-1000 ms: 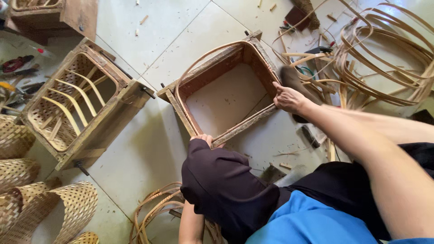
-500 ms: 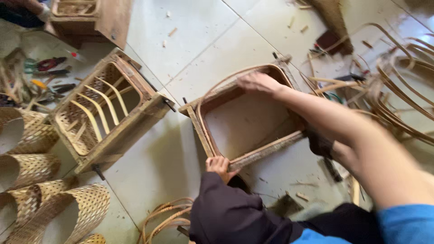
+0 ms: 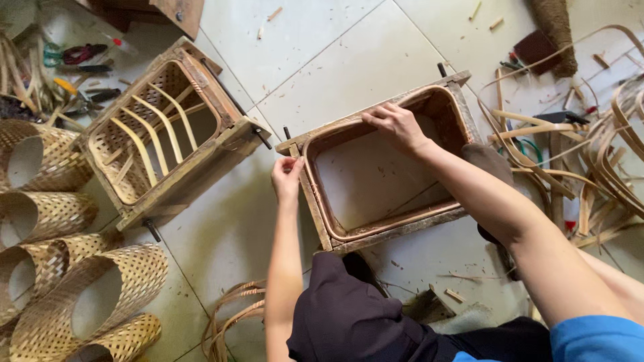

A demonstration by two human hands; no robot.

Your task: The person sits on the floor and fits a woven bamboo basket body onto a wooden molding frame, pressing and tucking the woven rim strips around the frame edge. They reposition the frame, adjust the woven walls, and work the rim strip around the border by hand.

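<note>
Right hand (image 3: 396, 124) presses the bent cane strip (image 3: 349, 129) into the wooden frame mould (image 3: 392, 231); left hand (image 3: 287, 177) pinches its near-left corner. Step appears to be seating; next, pressing onward along the rim.

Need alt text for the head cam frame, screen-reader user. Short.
Seen from above, a person's left hand and right hand grip the edges of a rectangular wooden frame lined with a bent cane strip, lying on a tiled floor. A second frame holding curved ribs lies to its left, beside woven baskets; loose cane strips lie on the right.
</note>
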